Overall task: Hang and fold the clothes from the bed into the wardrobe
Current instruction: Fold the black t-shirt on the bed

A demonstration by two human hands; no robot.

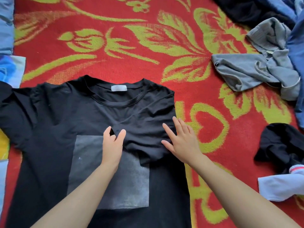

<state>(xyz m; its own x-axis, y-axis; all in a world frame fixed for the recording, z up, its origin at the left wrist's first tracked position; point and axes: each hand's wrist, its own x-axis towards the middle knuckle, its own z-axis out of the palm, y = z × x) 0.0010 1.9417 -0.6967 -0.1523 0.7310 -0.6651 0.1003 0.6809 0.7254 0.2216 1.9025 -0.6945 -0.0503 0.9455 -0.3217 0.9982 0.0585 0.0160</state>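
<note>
Black T-shirt (49, 122) with grey square print (92, 170); red blanket (148, 66) patterned with yellow-green flowers.

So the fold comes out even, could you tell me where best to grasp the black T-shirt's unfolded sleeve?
Pinch the unfolded sleeve at its outer hem, coming from the left edge of the black T-shirt. It lies flat and spread outward, so its hem is free to lift and carry across the chest.
</note>
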